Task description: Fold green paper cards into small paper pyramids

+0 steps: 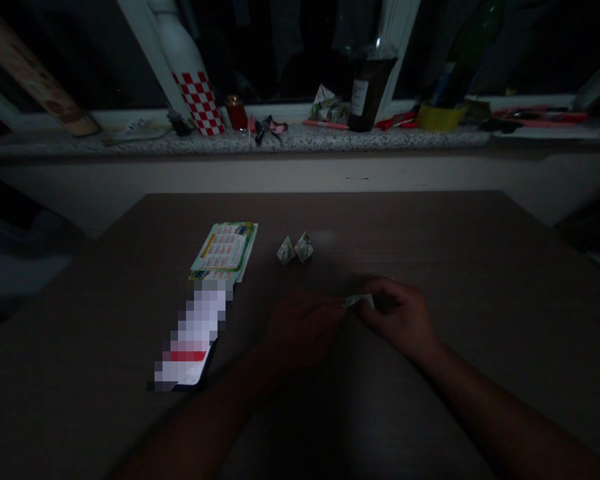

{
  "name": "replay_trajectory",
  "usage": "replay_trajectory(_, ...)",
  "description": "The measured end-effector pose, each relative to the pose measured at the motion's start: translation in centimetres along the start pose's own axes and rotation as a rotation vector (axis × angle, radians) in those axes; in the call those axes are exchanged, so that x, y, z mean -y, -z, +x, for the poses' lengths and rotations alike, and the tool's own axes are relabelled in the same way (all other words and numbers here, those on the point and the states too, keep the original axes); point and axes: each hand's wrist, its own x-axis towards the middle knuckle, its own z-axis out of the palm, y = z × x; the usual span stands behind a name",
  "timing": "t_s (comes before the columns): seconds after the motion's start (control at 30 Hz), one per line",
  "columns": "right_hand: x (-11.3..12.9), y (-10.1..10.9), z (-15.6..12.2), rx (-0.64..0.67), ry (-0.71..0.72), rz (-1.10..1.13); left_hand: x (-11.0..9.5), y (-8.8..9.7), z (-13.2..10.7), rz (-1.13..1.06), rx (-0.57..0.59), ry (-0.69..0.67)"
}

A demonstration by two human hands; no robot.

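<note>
Under dim light, a person's left hand (305, 328) and right hand (405, 313) meet at a small pale strip of paper (359, 301) near the middle of a brown bench (430, 233). The right hand curls inward, thumb and index finger pinched on the strip's right end. The left hand is flatter, its fingers stretched to the strip's left end; shadow leaves it impossible to tell how firmly they hold. Both forearms (490, 407) slant in from below. Beyond the hands, two folded paper pieces (304, 248) sit side by side; to the left lie printed cards (223, 248) and a phone (195, 337), its screen pixelated, near the left forearm. Bench surface runs from the right hand to the slanting right edge, and from the folded pieces to the far edge, beneath a cluttered stone sill (300, 141).
</note>
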Motion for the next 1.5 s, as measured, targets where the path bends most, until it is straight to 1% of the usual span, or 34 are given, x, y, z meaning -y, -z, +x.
replay_trajectory(0.03, -0.1, 0.1, 0.0, 0.004, -0.038, 0.0, 0.0, 0.1, 0.0, 0.001, 0.003, 0.019)
replay_trajectory(0.1, -0.4, 0.2, 0.1, 0.022, -0.093, 0.024, -0.1, 0.2, -0.1, -0.002, 0.0, 0.102)
replay_trajectory(0.27, 0.0, -0.3, 0.0, 0.051, -0.224, 0.219, -0.5, 0.3, 0.1, -0.085, -0.166, 0.417)
replay_trajectory(0.33, 0.5, -0.8, -0.1, 0.052, -0.318, 0.333, -0.7, 0.1, 0.2, -0.127, -0.18, 0.505)
replay_trajectory(0.43, 1.3, -1.6, -0.2, 0.026, -0.454, 0.465, -1.1, -0.2, 0.4, -0.191, -0.147, 0.544)
replay_trajectory(0.53, 1.3, -2.0, -0.3, 0.004, -0.487, 0.492, -1.1, -0.3, 0.5, -0.219, -0.113, 0.556)
replay_trajectory(0.63, 0.4, -1.9, -0.4, 0.018, -0.444, 0.483, -0.7, 0.0, 0.5, -0.211, -0.131, 0.6)
replay_trajectory(0.73, -0.7, -1.2, -0.5, 0.053, -0.346, 0.384, 0.2, 0.5, 0.6, -0.235, -0.111, 0.66)
replay_trajectory(0.8, -1.0, -0.6, -0.5, 0.067, -0.279, 0.338, 0.7, 0.7, 0.7, -0.275, -0.062, 0.696)
replay_trajectory(0.9, -0.5, 0.0, -0.4, 0.106, -0.189, 0.294, 1.1, 1.0, 1.0, -0.355, 0.051, 0.733)
replay_trajectory(0.97, 0.1, -0.1, -0.4, 0.133, -0.197, 0.28, 1.1, 0.9, 1.2, -0.411, 0.118, 0.744)
replay_trajectory(1.03, 0.5, -0.5, -0.4, 0.142, -0.262, 0.38, 1.1, 0.8, 1.3, -0.472, 0.137, 0.766)
replay_trajectory(1.13, 0.3, -0.9, -0.5, 0.153, -0.372, 0.567, 1.1, 0.4, 1.3, -0.637, 0.082, 0.864)
replay_trajectory(1.17, 0.1, -0.8, -0.6, 0.16, -0.389, 0.609, 1.1, 0.2, 1.3, -0.714, 0.053, 0.913)
replay_trajectory(1.23, -0.3, -0.5, -0.6, 0.205, -0.379, 0.663, 1.3, 0.0, 1.2, -0.86, -0.01, 1.011)
replay_trajectory(1.3, -0.5, -0.1, -0.6, 0.287, -0.316, 0.685, 1.5, -0.2, 1.1, -0.966, -0.06, 1.083)
replay_trajectory(1.37, -0.5, 0.4, -0.5, 0.331, -0.22, 0.649, 1.7, -0.3, 1.0, -1.032, -0.09, 1.119)
replay_trajectory(1.5, 0.0, 0.8, -0.3, 0.36, 0.074, 0.456, 1.8, -0.4, 1.0, -1.1, -0.074, 1.134)
